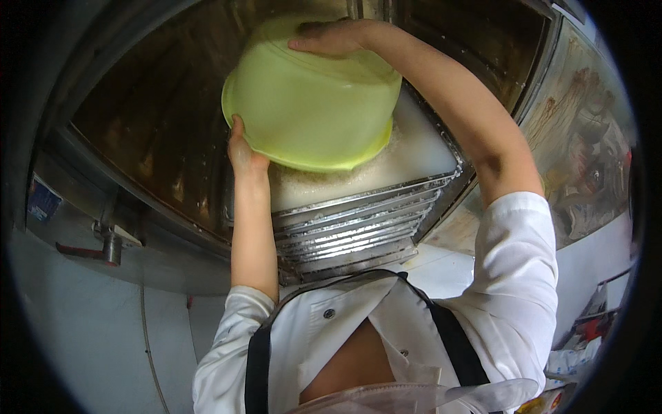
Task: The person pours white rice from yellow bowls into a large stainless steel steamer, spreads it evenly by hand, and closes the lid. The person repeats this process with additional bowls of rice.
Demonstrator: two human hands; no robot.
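Observation:
Both my hands hold a large yellow-green plastic basin [315, 108], tipped over with its base up and away from me and its rim down. My left hand [245, 150] grips the rim at the lower left, thumb up along the outside. Against the upturned base lies my right hand [331, 39], its arm arched over from the right; some fingertips are dim. Whitish, frothy liquid [414, 142] fills the top metal tray beneath the basin. The basin hides its opening and much of that tray. More metal trays [351, 227] are stacked in tiers below.
Dark metal cabinet walls [150, 150] surround the trays on the left and behind. A stained metal door or panel [579, 134] stands at the right. A latch handle [111, 248] juts out at the lower left. Packages [574, 362] lie at the lower right edge.

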